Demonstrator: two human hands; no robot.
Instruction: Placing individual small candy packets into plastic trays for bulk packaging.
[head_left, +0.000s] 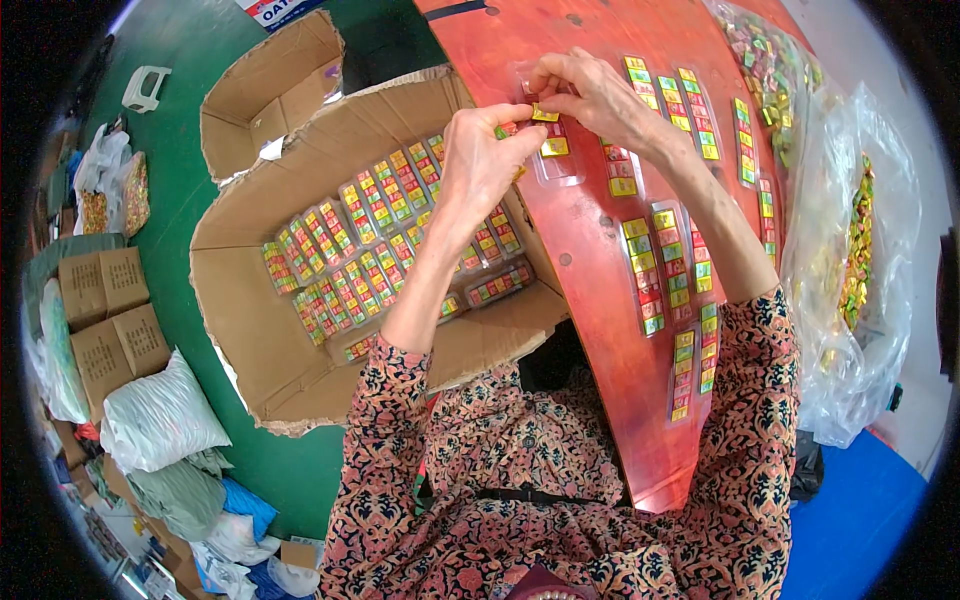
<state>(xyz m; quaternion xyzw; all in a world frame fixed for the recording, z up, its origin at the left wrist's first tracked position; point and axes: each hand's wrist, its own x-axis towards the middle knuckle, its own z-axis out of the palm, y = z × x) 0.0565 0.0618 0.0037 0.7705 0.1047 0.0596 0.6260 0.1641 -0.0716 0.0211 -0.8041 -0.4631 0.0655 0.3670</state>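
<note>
My left hand [485, 165] is closed over the near edge of the red table, its fingers holding small wrapped cubes, with red and green showing between them. Opposite it, my right hand [597, 100] has its thumb and fingers bent in a pinch at a yellow wrapped cube [545, 113], which both hands' fingertips meet. Beneath them lies a narrow clear plastic tray [558, 176], partly covered by the hands, with a yellow-and-red cube [554, 147] in it. Filled trays of yellow, red and green cubes, such as this tray [644, 275], lie right of my hands.
Left of the table, a large open carton [237, 285] holds rows of filled trays. Another open carton [225, 125] stands beyond it. Clear bags of loose cubes [858, 250] line the table's right side. A white stool [147, 88], stacked cartons [95, 280] and a white sack [165, 415] are farther left.
</note>
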